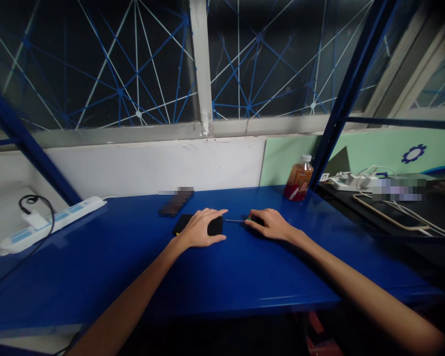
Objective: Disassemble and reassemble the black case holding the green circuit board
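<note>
A flat black rectangular object [215, 226] with a bit of yellow at its near left corner lies on the blue table. My left hand [200, 228] rests over it, thumb along the near edge and fingers along the far edge, gripping it from both sides. In my right hand [270, 223], the fingers close round the handle of a screwdriver, with a spot of green showing by the thumb. The screwdriver's thin metal shaft [234, 220] points left, its end at or close to the object's right side. Whether the two touch, I cannot tell.
Behind my left hand lies a dark, blurred-out flat item [178, 201]. A drink bottle [299, 178] stands at the back right. On the left is a white power strip [55, 222] with a black cable. A phone [389, 211] and white cables lie on the dark table at right.
</note>
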A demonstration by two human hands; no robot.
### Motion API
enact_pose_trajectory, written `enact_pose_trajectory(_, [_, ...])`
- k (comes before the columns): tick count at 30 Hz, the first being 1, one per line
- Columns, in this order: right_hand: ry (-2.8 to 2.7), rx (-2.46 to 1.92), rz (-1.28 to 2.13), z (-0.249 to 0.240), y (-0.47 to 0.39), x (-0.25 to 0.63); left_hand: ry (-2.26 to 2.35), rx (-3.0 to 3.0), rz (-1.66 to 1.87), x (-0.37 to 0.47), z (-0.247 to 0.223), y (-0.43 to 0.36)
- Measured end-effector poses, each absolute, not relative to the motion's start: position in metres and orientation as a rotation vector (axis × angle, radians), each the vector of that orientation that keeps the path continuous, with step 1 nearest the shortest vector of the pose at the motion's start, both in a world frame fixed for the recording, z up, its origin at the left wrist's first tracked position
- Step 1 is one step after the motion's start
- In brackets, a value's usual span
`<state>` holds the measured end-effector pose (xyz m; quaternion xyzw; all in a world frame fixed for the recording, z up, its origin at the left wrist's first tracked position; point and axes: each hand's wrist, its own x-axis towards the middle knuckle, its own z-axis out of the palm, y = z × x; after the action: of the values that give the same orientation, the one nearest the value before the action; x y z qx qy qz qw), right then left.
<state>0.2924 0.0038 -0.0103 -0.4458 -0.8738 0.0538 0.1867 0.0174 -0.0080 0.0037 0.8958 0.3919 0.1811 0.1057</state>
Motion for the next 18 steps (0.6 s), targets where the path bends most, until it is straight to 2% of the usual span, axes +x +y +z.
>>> enact_pose_trajectory(9, [-2.519,-1.202,0.025,-0.0079,0.0049,0.299,1.173,2.639,0.502,0.0155,0.0043,-0.0081])
enact_pose_trajectory(18, [-2.507,-1.277,0.046,-0.0129,0.0027,0.2926,1.168,2.646,0.504,0.0166,0.0049,-0.0085])
